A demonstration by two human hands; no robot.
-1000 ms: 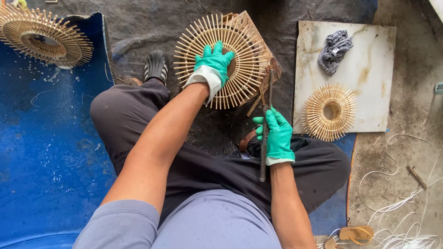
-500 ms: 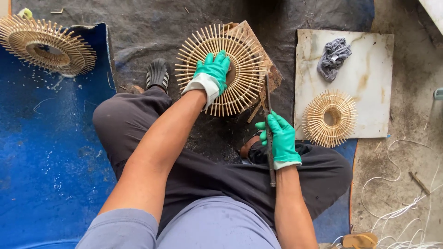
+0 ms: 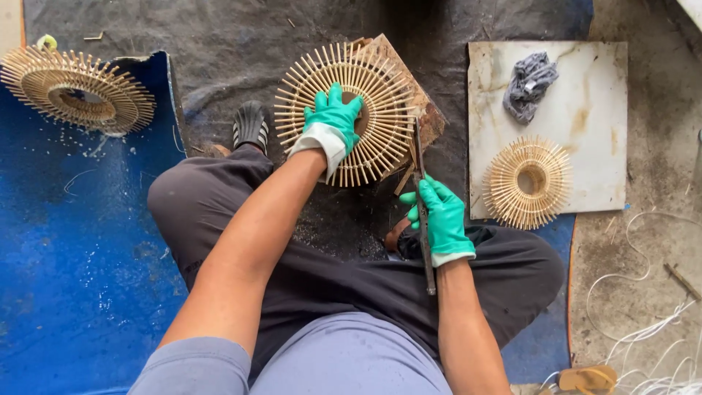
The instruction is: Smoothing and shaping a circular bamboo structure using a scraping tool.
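1. The left hand (image 3: 333, 124), in a green glove, lay flat with its fingers (image 3: 344, 102) spread wide over the hub of a round bamboo-stick frame (image 3: 351, 110), pressing rather than gripping, apparently to pin the frame so that it could not turn or lift.
2. The right hand (image 3: 441, 219), also gloved in green, had its fingers wrapped closed around a long dark blade (image 3: 422, 197), held near its middle, one end running back along the forearm and the tip reaching up to the frame's right rim, seemingly so the edge could meet the stick ends there.
3. The frame rested on a worn wooden block (image 3: 424, 110) whose corners showed beyond the sticks at the upper right; the block probably served as a firm base under the rim.
4. Block and frame sat on a dark sheet (image 3: 219, 44) on the floor, just beyond the person's crossed legs, with a black sandal (image 3: 251, 126) beside the left knee.
5. To the right, a pale board (image 3: 585, 88) carried a smaller stick ring (image 3: 528, 183) and a crumpled grey rag (image 3: 531, 77), well apart from the hands.
6. At far left, another large stick frame (image 3: 77, 91) lay at the top edge of a blue tarp (image 3: 73, 278).
7. White cords (image 3: 643, 329) trailed over the bare floor at lower right.
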